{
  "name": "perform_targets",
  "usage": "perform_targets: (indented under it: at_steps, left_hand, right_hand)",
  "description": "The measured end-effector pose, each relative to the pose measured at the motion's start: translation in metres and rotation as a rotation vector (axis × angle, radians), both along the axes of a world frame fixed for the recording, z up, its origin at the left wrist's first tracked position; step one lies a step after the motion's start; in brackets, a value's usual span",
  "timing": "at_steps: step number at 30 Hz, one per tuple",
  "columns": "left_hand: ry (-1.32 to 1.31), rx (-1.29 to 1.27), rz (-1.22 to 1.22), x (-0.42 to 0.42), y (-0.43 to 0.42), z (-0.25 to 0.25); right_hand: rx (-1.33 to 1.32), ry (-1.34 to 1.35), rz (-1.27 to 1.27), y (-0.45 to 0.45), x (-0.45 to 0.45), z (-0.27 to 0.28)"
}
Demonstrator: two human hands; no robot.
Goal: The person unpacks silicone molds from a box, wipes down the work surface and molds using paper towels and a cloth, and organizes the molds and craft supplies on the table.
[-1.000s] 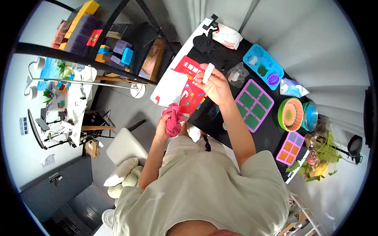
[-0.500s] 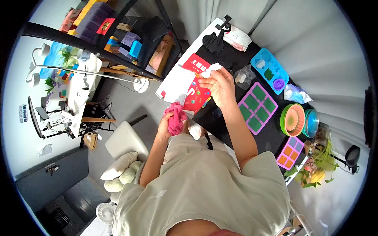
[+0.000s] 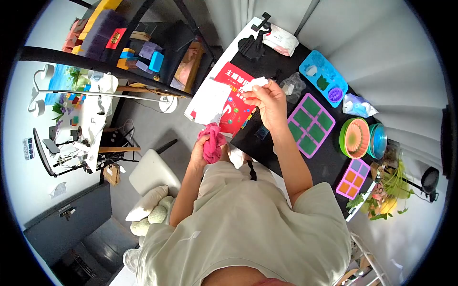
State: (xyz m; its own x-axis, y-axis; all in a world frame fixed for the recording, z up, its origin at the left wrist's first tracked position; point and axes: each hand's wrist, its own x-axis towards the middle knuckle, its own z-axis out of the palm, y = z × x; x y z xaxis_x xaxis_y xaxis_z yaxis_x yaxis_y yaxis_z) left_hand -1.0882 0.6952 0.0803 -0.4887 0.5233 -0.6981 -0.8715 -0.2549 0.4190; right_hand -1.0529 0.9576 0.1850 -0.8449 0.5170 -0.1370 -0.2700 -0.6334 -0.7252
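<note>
My left hand (image 3: 198, 151) is closed around a bunched pink cloth (image 3: 213, 144), held in front of my legs near the desk's edge. In my right hand (image 3: 272, 106), the thumb and fingers pinch a small, crumpled white tissue-like piece (image 3: 256, 83) above the desk. Beneath that hand lies a red printed sheet (image 3: 237, 119), partly covered by white paper (image 3: 211, 102). A crumpled clear plastic bag (image 3: 296, 86) with something white in it rests just right of my right hand.
On the black desktop (image 3: 324, 167) are a purple mould with green blocks (image 3: 311, 125), a blue mould (image 3: 319, 62), nested bowls (image 3: 355, 138), a smaller purple mould (image 3: 352, 178), a wipes pack (image 3: 281, 40) and a black stand (image 3: 252, 46). A chair (image 3: 151, 174) stands left; black shelving (image 3: 167, 57) is upper left.
The view has shifted slightly, so the desk items sit a little higher and further left. Both hands keep their holds on the pink cloth and white piece, with hardly any movement.
</note>
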Motion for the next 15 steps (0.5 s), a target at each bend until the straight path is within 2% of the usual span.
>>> perform_targets:
  at_steps: [8,11,15]
  left_hand:
    - [-0.045,-0.037,-0.010,0.000,0.001,-0.003]
    - [-0.031,-0.056,-0.021,0.000,0.004,0.000]
    - [-0.033,-0.084,-0.002,0.001,0.003,-0.004]
  right_hand:
    - [0.101,0.021,-0.040,0.003,0.005,-0.009]
    - [0.131,-0.068,-0.042,0.022,0.007,-0.019]
    - [0.383,-0.383,-0.261,0.082,0.001,-0.056]
